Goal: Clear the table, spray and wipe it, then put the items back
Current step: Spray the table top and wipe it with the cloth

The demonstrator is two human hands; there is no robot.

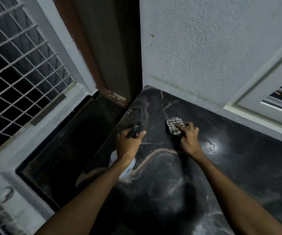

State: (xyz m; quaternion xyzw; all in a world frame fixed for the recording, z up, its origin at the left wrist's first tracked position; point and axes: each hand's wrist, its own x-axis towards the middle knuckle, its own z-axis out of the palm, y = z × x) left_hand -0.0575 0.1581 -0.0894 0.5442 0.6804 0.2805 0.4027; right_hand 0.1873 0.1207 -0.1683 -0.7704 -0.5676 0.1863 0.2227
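Head view: at frame centre, left hand grips a white spray bottle with black trigger; right hand, fingers curled, holds a striped grey cloth against the dark marbled surface.

Left hand grips a spray bottle; right hand presses a striped cloth on the dark table

The wall hems the table behind; free room stretches rightward across it.
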